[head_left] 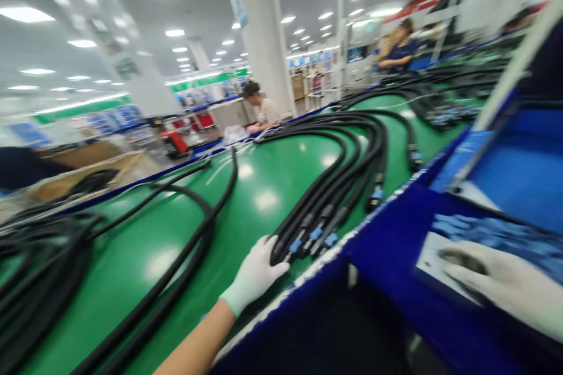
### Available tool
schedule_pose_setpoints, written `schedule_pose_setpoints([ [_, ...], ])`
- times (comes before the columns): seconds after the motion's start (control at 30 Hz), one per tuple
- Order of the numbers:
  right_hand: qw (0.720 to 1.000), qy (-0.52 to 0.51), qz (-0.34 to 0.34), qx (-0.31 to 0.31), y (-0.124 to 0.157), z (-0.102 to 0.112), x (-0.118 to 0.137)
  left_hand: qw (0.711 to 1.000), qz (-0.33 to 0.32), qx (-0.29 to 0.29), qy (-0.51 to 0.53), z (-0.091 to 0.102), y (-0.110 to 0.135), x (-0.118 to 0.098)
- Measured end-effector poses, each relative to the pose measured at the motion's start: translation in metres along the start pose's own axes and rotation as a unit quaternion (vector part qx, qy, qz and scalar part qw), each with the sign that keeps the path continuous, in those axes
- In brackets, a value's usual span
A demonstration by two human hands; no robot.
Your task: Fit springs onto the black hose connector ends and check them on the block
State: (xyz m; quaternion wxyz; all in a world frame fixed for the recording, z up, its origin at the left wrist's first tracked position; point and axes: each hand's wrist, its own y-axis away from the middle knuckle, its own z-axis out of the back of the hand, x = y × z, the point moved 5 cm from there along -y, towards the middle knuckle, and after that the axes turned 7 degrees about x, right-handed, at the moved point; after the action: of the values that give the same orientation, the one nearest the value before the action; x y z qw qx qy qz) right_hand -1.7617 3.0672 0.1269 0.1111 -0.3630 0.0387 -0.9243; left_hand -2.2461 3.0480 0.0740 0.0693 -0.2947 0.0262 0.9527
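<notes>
My left hand (255, 272), in a white glove, reaches over the green table (246, 187) and rests its fingers on the near end of a bundle of thick black cables (334, 187) with blue connector ends (314, 234). The fingers curl lightly against the cable end; a full grip is not clear. My right hand (505, 284), also white-gloved and blurred, lies over a dark small object (461, 258) inside a blue bin (505, 187) at the right. The fingers seem bent over it.
More black cables (176, 246) loop across the table's left half, with a heap at the far left (39, 269). A blue divider rail (334, 258) separates table and bin. A seated person (261, 108) and a standing person (398, 47) work at the far end.
</notes>
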Motion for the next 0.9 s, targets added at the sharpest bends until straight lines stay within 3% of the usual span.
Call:
schedule_pose_setpoints([
  [0.1,0.998,0.027,-0.027,0.053,0.024,0.025,0.008,0.998,-0.02,-0.017,-0.06,0.001,-0.022,0.009],
  [0.17,0.998,0.035,-0.018,0.055,0.025,0.029,0.022,0.996,-0.034,0.013,-0.076,0.005,-0.038,0.011],
  [0.23,0.998,0.036,-0.013,0.039,0.022,0.031,0.032,0.991,-0.008,0.031,-0.132,0.011,-0.054,0.004],
  [0.3,0.999,0.035,-0.007,0.023,0.022,0.034,0.038,0.985,-0.038,-0.001,-0.166,0.012,-0.068,-0.028],
  [0.37,0.999,0.037,0.003,0.013,0.023,0.038,0.039,0.982,-0.123,-0.03,-0.137,0.0,-0.078,-0.08],
  [0.53,0.998,0.054,0.014,0.015,0.02,0.043,0.033,0.955,-0.291,0.049,-0.029,-0.073,-0.102,-0.229],
  [0.63,0.996,0.088,0.017,0.002,0.017,0.042,0.027,0.942,-0.33,0.058,0.024,-0.103,-0.134,-0.291],
  [0.73,0.99,0.135,0.037,0.007,0.013,0.038,0.022,0.947,-0.317,0.029,0.052,-0.122,-0.177,-0.321],
  [0.83,0.985,0.166,0.037,0.035,0.006,0.039,0.014,0.954,-0.298,0.015,0.004,-0.135,-0.211,-0.33],
  [0.9,0.985,0.152,0.036,0.071,0.002,0.046,0.013,0.947,-0.318,0.02,-0.033,-0.135,-0.218,-0.332],
])
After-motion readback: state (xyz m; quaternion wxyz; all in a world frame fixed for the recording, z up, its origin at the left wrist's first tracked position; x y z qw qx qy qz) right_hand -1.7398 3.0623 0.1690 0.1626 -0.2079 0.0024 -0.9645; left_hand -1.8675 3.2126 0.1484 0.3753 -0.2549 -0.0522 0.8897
